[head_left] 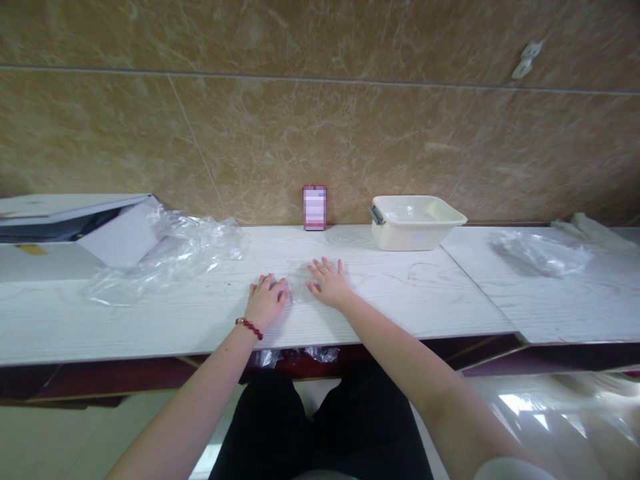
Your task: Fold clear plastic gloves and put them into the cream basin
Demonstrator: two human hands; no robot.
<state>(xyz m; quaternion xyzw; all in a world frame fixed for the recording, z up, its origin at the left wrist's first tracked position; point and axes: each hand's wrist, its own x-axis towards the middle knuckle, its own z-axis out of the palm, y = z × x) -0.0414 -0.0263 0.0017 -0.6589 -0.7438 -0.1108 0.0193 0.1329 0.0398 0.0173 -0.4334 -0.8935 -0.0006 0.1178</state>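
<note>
A thin, transparent piece of plastic lies flat between your hands on the white, wood-grained tabletop, its edges hard to make out. Your right hand rests palm down beside it, fingers fanned wide; your left hand touches its other side with fingers loosely bent and closer together, and you cannot tell whether they pinch it. Round red beads form the bracelet on your left wrist. Beyond your right hand stands a smooth cream tub with a grey handle, and an upright phone leans at the glossy, brown-veined wall. Crumpled, shiny clear wrap spreads to your left against an open white carton; another crinkled clear bag lies far right, near a pale, bunched cloth.
</note>
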